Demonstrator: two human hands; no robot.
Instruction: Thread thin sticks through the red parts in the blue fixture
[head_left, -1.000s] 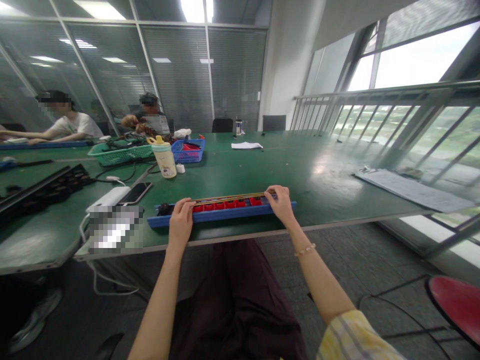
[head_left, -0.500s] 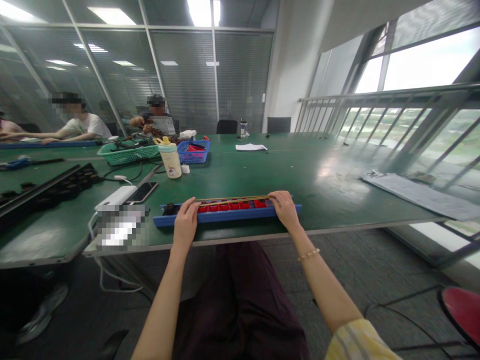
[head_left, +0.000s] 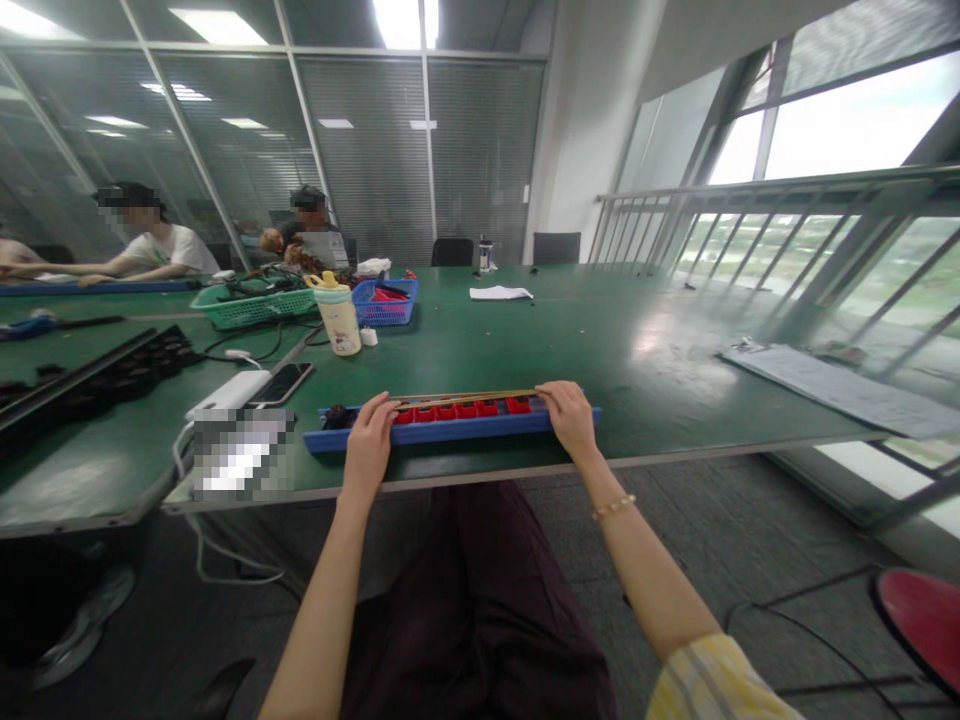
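A long blue trough (head_left: 465, 433) lies crosswise near the table's front edge, with a row of small red parts (head_left: 487, 407) inside it. Over the row stretches a thin yellowish strip (head_left: 465, 397), perhaps doubled; its exact kind is unclear. My left hand (head_left: 369, 440) pinches the strip near its left end, fingers closed, with the wrist over the trough's front wall. At the other end my right hand (head_left: 568, 415) is also closed on the strip. A small dark piece (head_left: 337, 417) sits at the trough's left end. My fingers hide both ends of the strip.
Left of the trough lie a phone (head_left: 283, 385) and a white power bank (head_left: 226, 393) with cables. Behind are a cup (head_left: 339, 318), a green basket (head_left: 251, 303) and a blue basket (head_left: 385, 302). A clipboard (head_left: 832, 385) lies right. Two people (head_left: 169, 248) sit farther left.
Both hands keep their hold on the strip, nearly still. The whole view has shifted slightly; the trough and the red parts stay in place on the table.
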